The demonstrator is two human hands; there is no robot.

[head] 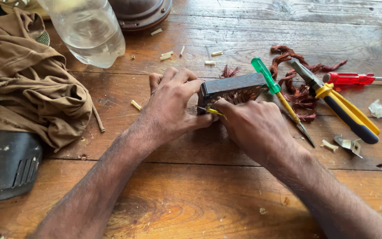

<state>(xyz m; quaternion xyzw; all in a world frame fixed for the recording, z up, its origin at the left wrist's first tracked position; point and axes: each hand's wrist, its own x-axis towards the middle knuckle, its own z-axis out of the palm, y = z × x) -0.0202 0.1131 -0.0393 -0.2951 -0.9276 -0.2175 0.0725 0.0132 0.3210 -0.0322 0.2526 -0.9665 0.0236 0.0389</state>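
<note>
While I look down from the head camera, both of my hands meet over a dark, rusty metal block (231,87) near the middle of the wooden table (253,35). My left hand (173,106) lies on the block's left end, fingers curled over its far side and thumb pressed against the near face — a closed grip on the block itself. My right hand (255,126) sits just in front of the block and slightly to its right, fingers folded in; between fingertips and thumb it pinches a thin yellow strip (212,111) that touches the block's near lower edge. So the block lies between the two hands, above the right knuckles and beside the left fingers.

A green-handled screwdriver (276,93) rests against the block's right end, its tip pointing toward me. Beyond it lies a tangle of reddish copper wire (299,95), with yellow-and-blue pliers (343,108) across it and a red-handled screwdriver (350,79) farther right. Short pale offcuts (166,55) are scattered behind the hands. A clear plastic bottle (89,28) stands at the far left, next to a crumpled brown cloth (27,84) — below that, a black power tool (9,170) at the table's left edge.
</note>
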